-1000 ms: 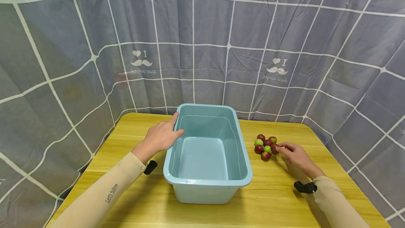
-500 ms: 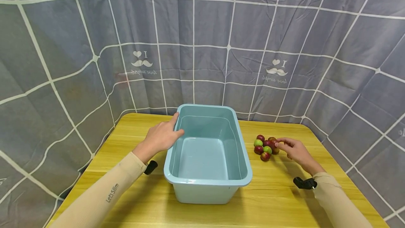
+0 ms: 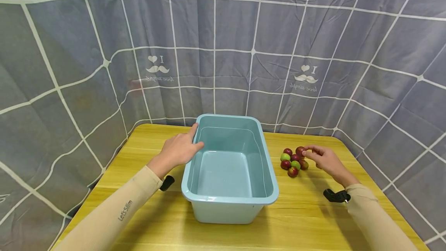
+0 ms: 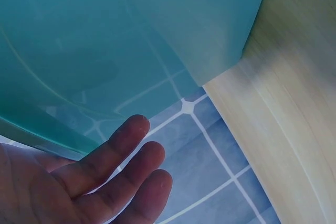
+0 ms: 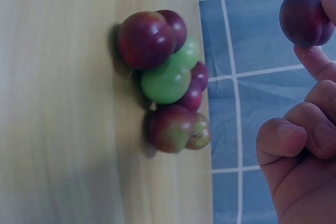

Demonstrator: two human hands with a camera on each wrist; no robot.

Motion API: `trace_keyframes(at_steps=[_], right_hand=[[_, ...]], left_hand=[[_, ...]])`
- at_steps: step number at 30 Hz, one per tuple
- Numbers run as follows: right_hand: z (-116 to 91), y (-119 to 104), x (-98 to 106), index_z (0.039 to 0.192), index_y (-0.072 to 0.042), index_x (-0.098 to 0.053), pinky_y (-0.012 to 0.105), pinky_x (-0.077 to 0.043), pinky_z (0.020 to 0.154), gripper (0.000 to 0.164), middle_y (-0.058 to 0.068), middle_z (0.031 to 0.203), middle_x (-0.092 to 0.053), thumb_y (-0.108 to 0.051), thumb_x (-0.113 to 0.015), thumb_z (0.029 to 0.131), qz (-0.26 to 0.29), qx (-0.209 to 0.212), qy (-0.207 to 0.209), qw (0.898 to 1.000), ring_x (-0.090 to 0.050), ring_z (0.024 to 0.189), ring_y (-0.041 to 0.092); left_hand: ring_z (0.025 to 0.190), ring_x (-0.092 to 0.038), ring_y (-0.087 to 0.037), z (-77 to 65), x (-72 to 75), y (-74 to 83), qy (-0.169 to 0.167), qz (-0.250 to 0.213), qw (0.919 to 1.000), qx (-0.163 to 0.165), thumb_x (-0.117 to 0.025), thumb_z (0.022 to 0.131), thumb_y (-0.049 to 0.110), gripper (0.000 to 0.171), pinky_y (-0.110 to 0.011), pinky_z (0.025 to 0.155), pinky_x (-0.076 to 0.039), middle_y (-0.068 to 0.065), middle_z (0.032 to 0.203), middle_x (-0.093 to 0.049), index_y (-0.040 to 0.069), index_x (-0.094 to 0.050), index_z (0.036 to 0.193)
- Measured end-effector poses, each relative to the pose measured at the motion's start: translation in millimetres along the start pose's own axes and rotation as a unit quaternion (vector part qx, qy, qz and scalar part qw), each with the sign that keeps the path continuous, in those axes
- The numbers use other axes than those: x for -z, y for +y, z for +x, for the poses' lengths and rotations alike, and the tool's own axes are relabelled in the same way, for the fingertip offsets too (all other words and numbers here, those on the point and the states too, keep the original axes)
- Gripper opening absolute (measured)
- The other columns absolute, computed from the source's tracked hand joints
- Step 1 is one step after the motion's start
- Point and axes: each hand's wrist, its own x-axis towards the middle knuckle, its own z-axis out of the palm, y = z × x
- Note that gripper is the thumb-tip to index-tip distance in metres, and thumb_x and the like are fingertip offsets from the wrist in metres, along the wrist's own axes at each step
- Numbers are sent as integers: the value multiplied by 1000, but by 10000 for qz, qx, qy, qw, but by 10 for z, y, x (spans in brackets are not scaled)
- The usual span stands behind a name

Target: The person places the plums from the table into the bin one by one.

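Observation:
In the head view, my right hand (image 3: 325,162) pinches a dark red plum (image 3: 300,151) between thumb and index finger at the back right of a plum cluster. The right wrist view shows the same plum (image 5: 306,19) held above the others, with the remaining fingers (image 5: 286,137) curled in. Beside it on the table lie several red plums (image 3: 293,171) and green plums (image 3: 285,157). My left hand (image 3: 177,149) rests at the left rim of a pale blue plastic tub (image 3: 186,189), index finger along the rim, thumb over the inside. Its other fingers (image 4: 123,145) extend loosely outside the tub.
The tub stands mid-table and shows a bare bottom. A yellow wood-grain table (image 3: 296,220) carries everything. Grey curtain (image 3: 230,69) with white grid lines hangs close behind the table and at both sides.
The right hand has moved the pinched plum away from me, toward the back of the cluster, uncovering a reddish-green plum at the right. The left hand and tub stay in place.

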Motion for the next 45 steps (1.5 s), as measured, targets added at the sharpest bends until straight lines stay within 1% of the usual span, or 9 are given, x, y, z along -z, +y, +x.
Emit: trace_keyframes(at_steps=[4, 11, 14, 18, 22, 32, 35, 39, 45], right_hand=[[19, -59, 9, 134, -11, -63, 31, -48, 67, 50, 14, 123, -64, -47, -58, 100, -45, 85, -10, 10000, -53, 84, 13], [111, -235, 38, 133, -10, -63, 30, -46, 64, 48, 5, 108, -66, -44, -60, 99, 70, 224, -117, 9997, -53, 80, 12], [151, -318, 51, 132, -10, -63, 32, -45, 62, 48, 5, 102, -64, -45, -60, 99, 80, 345, -171, 9992, -49, 73, 14], [194, -431, 76, 129, -9, -64, 32, -42, 59, 46, 5, 97, -64, -45, -60, 99, 23, 471, -158, 9988, -44, 66, 16], [254, -555, 86, 127, -10, -64, 31, -43, 59, 45, 5, 94, -65, -45, -60, 99, -112, 651, -112, 9978, -45, 66, 18], [377, -902, 71, 124, -13, -66, 31, -43, 58, 41, 5, 94, -67, -45, -60, 99, -82, 901, -257, 9956, -44, 62, 17], [407, -998, 70, 124, -11, -66, 31, -44, 58, 40, 4, 85, -64, -43, -61, 99, -71, 1047, -269, 9941, -45, 61, 17], [432, -1102, 81, 124, -11, -67, 31, -43, 58, 39, 3, 71, -51, -40, -62, 99, -221, 1130, -256, 9930, -44, 58, 17], [480, -1238, 94, 124, -12, -68, 32, -39, 59, 36, 4, 71, -48, -38, -63, 99, -347, 1297, -259, 9906, -42, 59, 18]], left_hand=[[79, -62, -23, 3, -15, 7, -15, -49, 10000, -32, -46, 96, 50, 82, -36, 55, -43, -9, 102, -69, 17, -14, 164], [79, -62, -23, 17, -28, 3, 20, -86, 10000, -4, -45, 96, 51, 82, -36, 55, -43, -9, 100, -69, 19, -13, 164], [80, -63, -23, 12, -21, 0, 23, -70, 10000, 0, -46, 96, 51, 82, -36, 55, -43, -9, 99, -69, 18, -13, 164], [76, -61, -23, 16, -12, 12, -22, -35, 10000, -43, -45, 95, 51, 83, -36, 54, -43, -7, 89, -67, 17, -13, 164], [69, -59, -22, 24, -4, 20, -95, -1, 9999, -44, -44, 95, 52, 85, -36, 53, -42, -5, 75, -60, 16, -11, 164], [55, -51, -20, 29, 32, 26, -122, 167, 9994, -264, -49, 94, 54, 90, -32, 46, -37, -4, 63, -52, 10, -13, 163], [57, -52, -20, 32, 34, 29, -116, 195, 9994, -257, -48, 94, 54, 89, -33, 47, -38, -4, 65, -53, 10, -13, 163], [60, -55, -20, 36, 28, 47, -84, 171, 9994, -274, -47, 94, 53, 88, -33, 48, -40, -5, 67, -55, 10, -14, 163], [57, -54, -20, 28, 22, 54, -17, 139, 9996, -240, -47, 93, 52, 87, -33, 46, -39, -5, 65, -54, 10, -15, 163]])
